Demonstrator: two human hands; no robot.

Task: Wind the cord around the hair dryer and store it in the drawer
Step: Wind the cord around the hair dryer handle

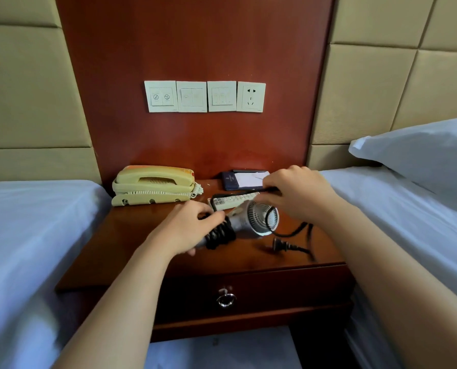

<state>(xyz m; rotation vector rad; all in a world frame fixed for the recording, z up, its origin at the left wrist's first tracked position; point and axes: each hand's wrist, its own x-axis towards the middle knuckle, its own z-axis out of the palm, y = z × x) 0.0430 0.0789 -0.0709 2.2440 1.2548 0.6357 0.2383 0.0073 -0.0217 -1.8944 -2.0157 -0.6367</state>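
From the head camera, a hair dryer (251,222) is seen lying on its side on the wooden nightstand (142,241) between two beds, its round grille turned toward the viewer. Its handle is wrapped in several tight coils of black cord (219,233), and the handle is gripped over those coils by the left hand (192,230), fingers curled round it. A free stretch of the cord is pinched by the right hand (299,193), held just above a white remote control (232,201); the fingers are bent, though the exact grip is partly hidden by the hand's back. The rest of the cord is draped in a loop across the grille and over the tabletop, where the plug (277,245) is left lying (prongs pointing left). The drawer (275,291) below is closed, its ring pull (226,299) hanging flat. A yellowed telephone (152,186) and a notepad (248,179) are set at the back of the nightstand. A wall socket (251,97) is mounted beside three switch plates (191,96).
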